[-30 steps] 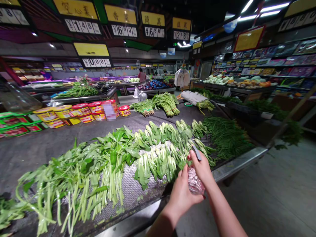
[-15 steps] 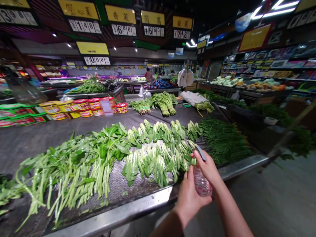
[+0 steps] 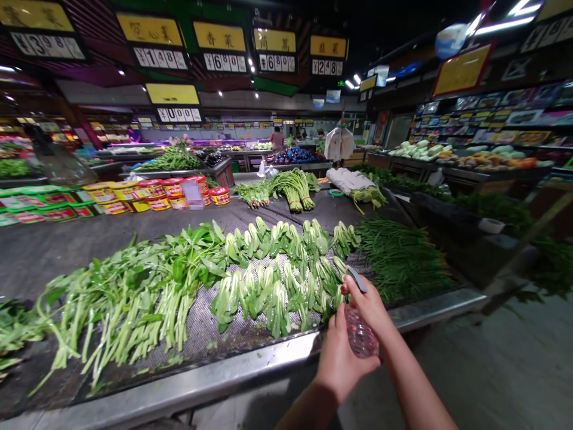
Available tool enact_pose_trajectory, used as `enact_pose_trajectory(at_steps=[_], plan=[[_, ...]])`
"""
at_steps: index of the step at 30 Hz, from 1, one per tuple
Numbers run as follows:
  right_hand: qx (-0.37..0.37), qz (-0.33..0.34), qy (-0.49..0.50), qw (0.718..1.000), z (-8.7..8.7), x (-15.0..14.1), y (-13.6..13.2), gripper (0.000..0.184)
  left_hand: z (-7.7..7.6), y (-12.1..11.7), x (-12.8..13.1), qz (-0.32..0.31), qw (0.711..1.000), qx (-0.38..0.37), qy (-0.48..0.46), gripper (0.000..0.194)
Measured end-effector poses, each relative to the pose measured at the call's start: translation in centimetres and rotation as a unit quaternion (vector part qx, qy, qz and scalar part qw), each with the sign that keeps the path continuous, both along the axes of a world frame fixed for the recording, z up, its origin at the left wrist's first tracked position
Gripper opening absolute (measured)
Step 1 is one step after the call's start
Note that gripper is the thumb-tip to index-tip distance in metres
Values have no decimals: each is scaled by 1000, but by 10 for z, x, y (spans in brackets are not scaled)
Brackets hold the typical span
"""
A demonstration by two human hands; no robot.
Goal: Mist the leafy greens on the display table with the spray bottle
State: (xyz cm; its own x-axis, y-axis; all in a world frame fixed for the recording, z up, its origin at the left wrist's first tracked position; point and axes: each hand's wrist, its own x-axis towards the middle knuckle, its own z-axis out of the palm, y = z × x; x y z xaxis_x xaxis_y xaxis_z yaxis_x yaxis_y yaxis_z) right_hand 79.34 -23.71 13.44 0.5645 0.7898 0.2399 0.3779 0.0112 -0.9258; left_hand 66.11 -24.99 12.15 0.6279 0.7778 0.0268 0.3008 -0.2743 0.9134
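At the counter edge (image 3: 250, 365), left hand (image 3: 339, 352) and right hand (image 3: 370, 307) clamp the bottle (image 3: 360, 339), likely light, slippery, best gripped mid-body.

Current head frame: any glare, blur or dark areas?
Head view: glare on the metal counter edge, glints on the clear bottle; head view: green tubs at far left soft, pixelated patch over red-lidded tubs; head view: floor dim at lower right; head view: left hand and right hand fairly sharp.

Hanging signs (image 3: 152, 42) read 空心菜 ¥1.48, 香菜 ¥6.80, 韭菜 ¥2.48.
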Motion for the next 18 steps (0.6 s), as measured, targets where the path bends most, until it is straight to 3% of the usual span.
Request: enact_pose_trajectory(at_steps=[7,11,18], plan=[[-3,-11,-8,1000,8,36,-8,45,8,-5,35,-15,1000,9,-14,101],[-8,-26,-32,999,11,52,-17,46,5,-11,51,-27,999,0,-26,106],[-20,-38,-12,999,-5,60,-37,46,-2,-29,54,-37,999,-26,-18,106]])
